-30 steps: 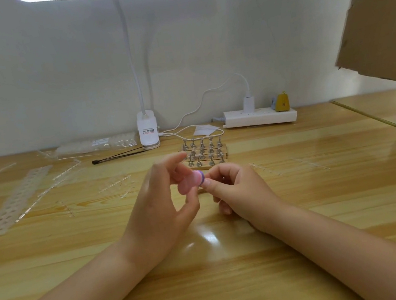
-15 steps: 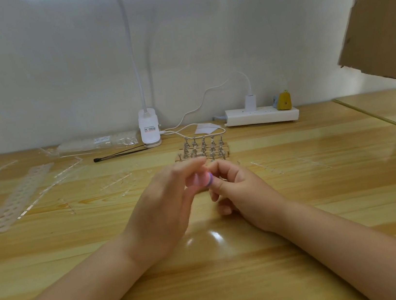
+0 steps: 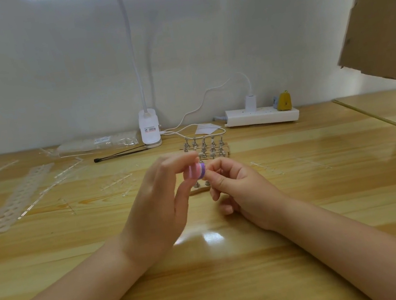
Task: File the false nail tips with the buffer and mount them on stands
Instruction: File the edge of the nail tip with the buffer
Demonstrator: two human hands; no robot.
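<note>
Head view: my left hand (image 3: 154, 207) is pinching the buffer (image 3: 196, 171), purple face pointing right, against my right hand (image 3: 240, 189), curled, its hold hidden, before the stands (image 3: 204, 149); bare table (image 3: 325, 195) lying rightward.

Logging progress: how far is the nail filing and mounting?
Done: nothing clearly mounted; the stands look bare, though they are small. In hand: left hand pinches the pink-purple buffer against the right hand; any nail tip there is hidden. Left: filing, then mounting.
</note>
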